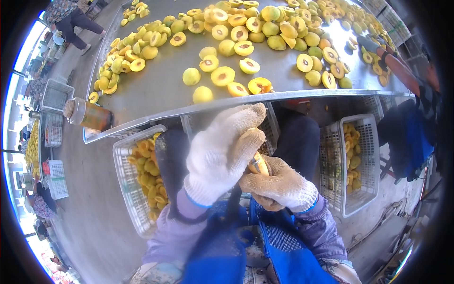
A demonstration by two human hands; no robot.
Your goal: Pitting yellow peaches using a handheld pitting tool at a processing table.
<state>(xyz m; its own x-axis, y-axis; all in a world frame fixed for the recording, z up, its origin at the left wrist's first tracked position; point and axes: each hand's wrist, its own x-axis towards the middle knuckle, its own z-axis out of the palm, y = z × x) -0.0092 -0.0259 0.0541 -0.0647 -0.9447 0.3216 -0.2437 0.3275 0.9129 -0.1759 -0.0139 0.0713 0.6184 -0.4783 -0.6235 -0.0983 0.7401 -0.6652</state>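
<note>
Both my hands wear knitted work gloves, white with tan, stained palms and fingers, and they meet above my lap just below the table edge. My left hand (221,152) is curled with thumb and fingers together; a sliver of yellow fruit shows between them. My right hand (283,183) grips a small yellow object (261,165) with a grey, metal-looking part beside it; the fingers hide most of it, so I cannot tell whether it is a tool or fruit. Halved yellow peaches (222,76) with brown pit hollows lie just beyond on the metal table (149,96).
A white plastic crate (124,191) of fruit halves stands left of my knees, another crate (372,170) to the right. A lidded jar (88,113) of dark liquid lies at the table's left corner. A co-worker's gloved hand (369,44) reaches over the table at right.
</note>
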